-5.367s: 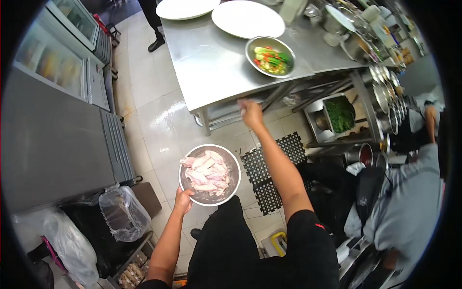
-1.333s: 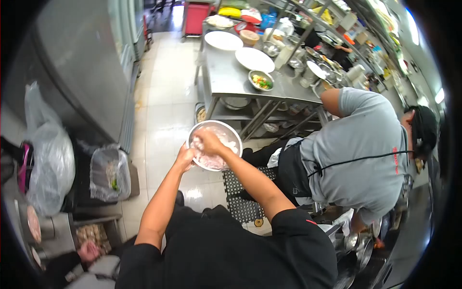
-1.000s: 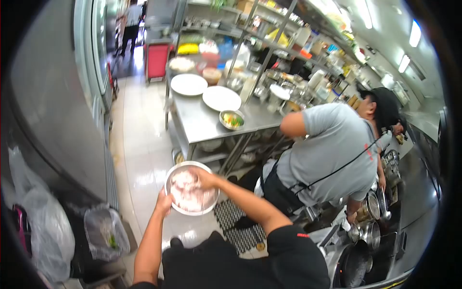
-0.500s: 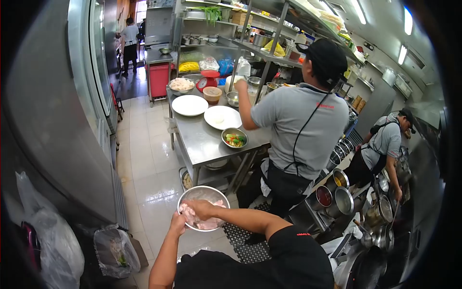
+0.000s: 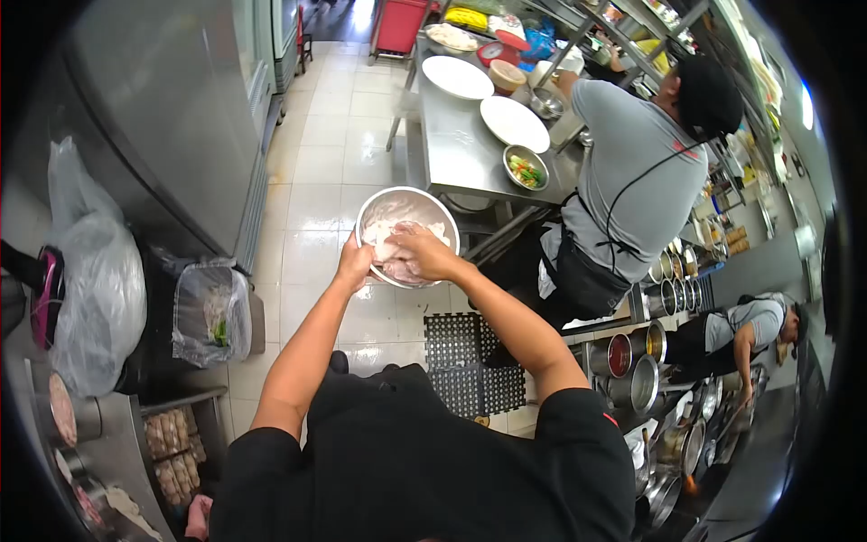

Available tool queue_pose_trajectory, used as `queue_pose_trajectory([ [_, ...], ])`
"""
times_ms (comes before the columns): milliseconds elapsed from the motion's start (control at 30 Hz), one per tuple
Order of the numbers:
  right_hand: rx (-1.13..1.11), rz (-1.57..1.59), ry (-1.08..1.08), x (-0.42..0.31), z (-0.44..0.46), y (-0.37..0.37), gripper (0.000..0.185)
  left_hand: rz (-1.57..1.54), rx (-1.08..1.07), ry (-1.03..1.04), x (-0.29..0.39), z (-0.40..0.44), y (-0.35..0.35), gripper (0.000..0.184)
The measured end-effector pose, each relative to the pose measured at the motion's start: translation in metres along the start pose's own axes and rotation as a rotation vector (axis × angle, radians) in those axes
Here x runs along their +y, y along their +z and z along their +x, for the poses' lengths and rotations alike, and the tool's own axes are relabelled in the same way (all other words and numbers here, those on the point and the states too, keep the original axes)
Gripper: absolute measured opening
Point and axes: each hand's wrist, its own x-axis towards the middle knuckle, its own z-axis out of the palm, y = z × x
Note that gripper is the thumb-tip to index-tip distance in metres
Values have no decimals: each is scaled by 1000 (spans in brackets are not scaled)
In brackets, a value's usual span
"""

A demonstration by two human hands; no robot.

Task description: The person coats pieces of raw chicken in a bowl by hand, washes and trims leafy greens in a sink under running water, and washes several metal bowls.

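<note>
A metal bowl (image 5: 364, 215) of pale raw meat pieces (image 5: 397, 268) is held in front of me above the tiled floor. Gripping its left rim is my left hand (image 5: 356, 262), thumb at the edge and fingers under the side. My right hand (image 5: 424, 253) reaches inside, its fingers curled over some of the meat; the fingertips are partly hidden among the pieces.
A steel table (image 5: 456, 163) ahead carries white plates (image 5: 515, 125), a bowl of cut vegetables (image 5: 526, 168) and a red scale (image 5: 503, 50). A co-worker (image 5: 637, 172) stands on the right. At left are a lined bin (image 5: 212, 316) and another person's hand (image 5: 199, 518).
My view has tilted down and swung, so the bowl appears higher in it. My right hand still works in the meat while my left keeps hold of the rim.
</note>
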Motion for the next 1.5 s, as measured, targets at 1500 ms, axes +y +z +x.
queue_pose_trajectory([
  [1500, 425, -30, 127, -32, -29, -8, 56, -141, -109, 90, 0, -7, 1, 66],
])
